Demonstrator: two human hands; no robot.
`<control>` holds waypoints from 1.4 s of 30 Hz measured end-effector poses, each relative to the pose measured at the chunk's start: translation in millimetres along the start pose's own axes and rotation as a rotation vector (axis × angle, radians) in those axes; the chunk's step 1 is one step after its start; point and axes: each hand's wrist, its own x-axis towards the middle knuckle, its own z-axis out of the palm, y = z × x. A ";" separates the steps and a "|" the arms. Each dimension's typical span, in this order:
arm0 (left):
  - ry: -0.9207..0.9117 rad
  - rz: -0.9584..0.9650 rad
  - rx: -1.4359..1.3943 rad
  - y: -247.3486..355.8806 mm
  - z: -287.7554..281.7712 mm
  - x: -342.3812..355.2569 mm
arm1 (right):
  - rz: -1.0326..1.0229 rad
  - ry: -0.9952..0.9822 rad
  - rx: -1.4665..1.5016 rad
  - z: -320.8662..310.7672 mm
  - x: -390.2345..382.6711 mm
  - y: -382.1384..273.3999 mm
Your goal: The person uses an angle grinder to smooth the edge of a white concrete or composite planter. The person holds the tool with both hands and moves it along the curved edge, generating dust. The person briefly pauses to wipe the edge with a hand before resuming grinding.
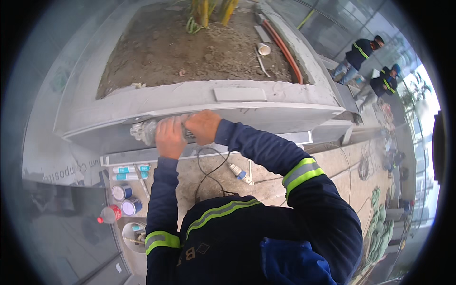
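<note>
My left hand is wrapped round the body of a dust-covered power tool, which looks like an angle grinder. Close beside it, my right hand grips the rear of the same tool, hiding most of its handle. The tool's head is at the left, by the grey panel that faces the planter's near side; whether it touches the panel I cannot tell. A black cable loops beneath my arms, near a blue-and-white plug connector.
Soil and trunks fill the planter; a loose grey strip lies on its ledge. Sealant tubes, tins, a red-capped bottle and a white bucket stand at lower left. Two people work at far right, near green sacks.
</note>
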 end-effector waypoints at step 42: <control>0.058 0.020 -0.004 7.3 -6.5 5.8 | 0.056 -0.124 -0.049 -15.0 -0.6 -3.6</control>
